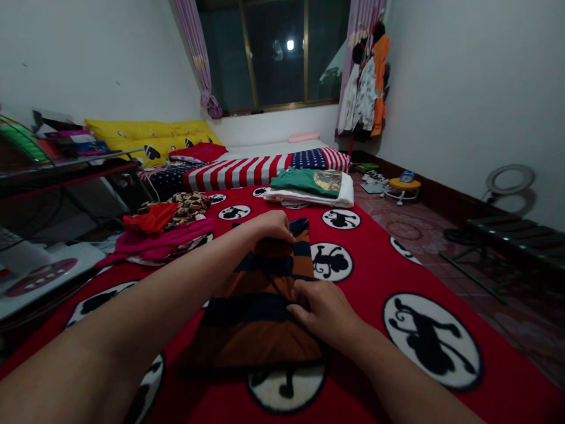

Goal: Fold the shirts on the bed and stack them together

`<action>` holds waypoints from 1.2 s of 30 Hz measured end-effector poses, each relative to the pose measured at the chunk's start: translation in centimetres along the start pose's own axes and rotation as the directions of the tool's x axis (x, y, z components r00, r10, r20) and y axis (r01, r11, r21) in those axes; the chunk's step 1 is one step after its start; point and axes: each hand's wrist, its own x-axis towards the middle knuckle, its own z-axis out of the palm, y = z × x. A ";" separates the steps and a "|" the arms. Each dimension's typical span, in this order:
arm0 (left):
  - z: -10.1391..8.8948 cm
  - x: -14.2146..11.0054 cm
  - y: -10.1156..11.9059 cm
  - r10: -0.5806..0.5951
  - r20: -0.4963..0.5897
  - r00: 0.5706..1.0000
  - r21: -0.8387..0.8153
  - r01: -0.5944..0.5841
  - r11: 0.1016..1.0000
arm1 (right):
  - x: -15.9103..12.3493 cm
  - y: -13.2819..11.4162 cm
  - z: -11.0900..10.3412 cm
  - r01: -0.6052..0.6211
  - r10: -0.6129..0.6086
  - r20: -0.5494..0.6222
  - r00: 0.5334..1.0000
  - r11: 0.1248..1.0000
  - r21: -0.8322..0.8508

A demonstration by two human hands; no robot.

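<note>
A brown-and-navy striped garment (247, 331) lies partly folded on the red blanket in front of me. My left hand (274, 226) reaches across to its far end, fingers curled down and closed on the cloth there. Lower on the right side, my right hand (324, 307) pinches the garment's edge between thumb and fingers. Creases run through the cloth between the two hands. The left fingertips are partly hidden behind the hand itself.
The red blanket (366, 268) has white ovals with black figures. Beyond the garment sit a folded green shirt (304, 180) and white cloth (347, 191). Left lies a heap with a magenta garment (163, 240) and orange-red cloth (152, 218). A yellow stool (404, 184) stands right.
</note>
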 end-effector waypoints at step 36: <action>12.7 -16.8 -3.0 0.441 -0.523 0.729 -0.090 -0.562 0.822 | 1.1 2.0 -0.2 -0.038 0.102 -0.225 0.969 0.961 0.274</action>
